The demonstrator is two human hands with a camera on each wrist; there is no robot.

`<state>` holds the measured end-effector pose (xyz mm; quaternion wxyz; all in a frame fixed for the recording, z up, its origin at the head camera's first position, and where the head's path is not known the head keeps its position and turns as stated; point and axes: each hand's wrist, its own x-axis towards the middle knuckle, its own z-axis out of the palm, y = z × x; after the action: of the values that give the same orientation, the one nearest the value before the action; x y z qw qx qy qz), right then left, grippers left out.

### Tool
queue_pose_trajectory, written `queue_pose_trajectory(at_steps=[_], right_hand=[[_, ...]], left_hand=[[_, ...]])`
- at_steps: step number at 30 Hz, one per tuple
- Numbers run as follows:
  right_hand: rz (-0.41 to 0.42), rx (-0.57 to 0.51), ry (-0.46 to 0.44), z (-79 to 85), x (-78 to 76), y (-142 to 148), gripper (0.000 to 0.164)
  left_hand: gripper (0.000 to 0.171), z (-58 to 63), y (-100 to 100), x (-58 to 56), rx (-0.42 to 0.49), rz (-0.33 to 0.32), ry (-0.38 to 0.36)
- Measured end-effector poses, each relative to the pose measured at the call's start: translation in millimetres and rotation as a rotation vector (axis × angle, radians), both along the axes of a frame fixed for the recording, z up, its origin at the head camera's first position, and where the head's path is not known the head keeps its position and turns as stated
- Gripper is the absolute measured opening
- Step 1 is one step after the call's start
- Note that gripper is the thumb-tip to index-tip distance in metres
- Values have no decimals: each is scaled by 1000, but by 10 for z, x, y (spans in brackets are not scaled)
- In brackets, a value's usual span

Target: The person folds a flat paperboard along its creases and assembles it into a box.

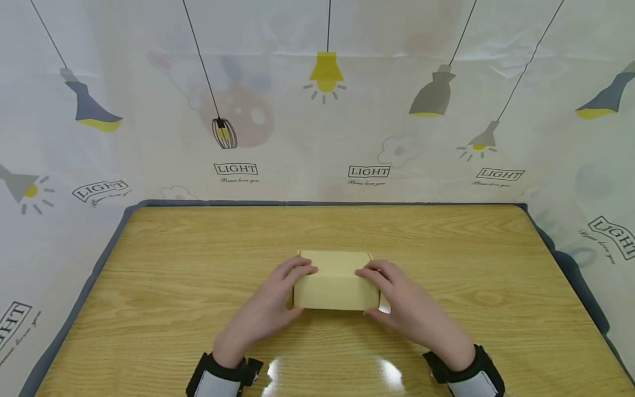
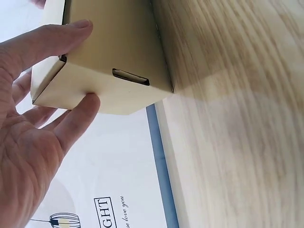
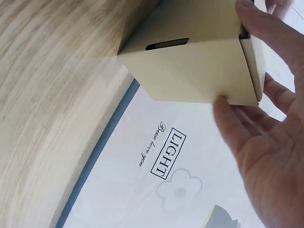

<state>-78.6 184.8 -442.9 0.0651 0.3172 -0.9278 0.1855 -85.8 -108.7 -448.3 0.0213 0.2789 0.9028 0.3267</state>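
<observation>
A small tan cardboard box (image 1: 337,292) sits on the wooden table, its lid lying flat over the top. My left hand (image 1: 270,300) grips its left end; in the left wrist view the thumb (image 2: 71,35) lies on the front face and a finger touches the end wall below a narrow slot (image 2: 130,77). At the opposite end, my right hand (image 1: 404,295) holds the box the same way, with fingertips on the lid and thumb at the front. A similar slot (image 3: 167,44) shows in the right end wall. The box's inside is hidden.
The wood-grain table (image 1: 173,264) reaches around the box on all sides. Behind it and at both sides hangs a white cloth (image 1: 297,127) printed with lamps and the word LIGHT. A dark blue-grey border (image 1: 238,203) runs along the table's back edge.
</observation>
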Motion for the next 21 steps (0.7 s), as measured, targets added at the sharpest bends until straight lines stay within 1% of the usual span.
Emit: queue_pose_trajectory(at_steps=[4,7,13,16,21], right_hand=[[-6,-9,-97,2,6,-14,76],[-18,-26,-135,3,16,-22,74],[-38,-38,-117,-3,32,-49,65],[-41,-41,-98,-12,30,-68,63],[-44,-45,-89,-33,20,-83,59]], left_hand=[[77,-12,9,3,-12,6,-31],[76,-9,16,3,-6,23,-76],[64,-52,58,-25,83,87,-152],[59,-73,69,-32,110,108,-155],[57,-78,83,-32,124,122,-155]])
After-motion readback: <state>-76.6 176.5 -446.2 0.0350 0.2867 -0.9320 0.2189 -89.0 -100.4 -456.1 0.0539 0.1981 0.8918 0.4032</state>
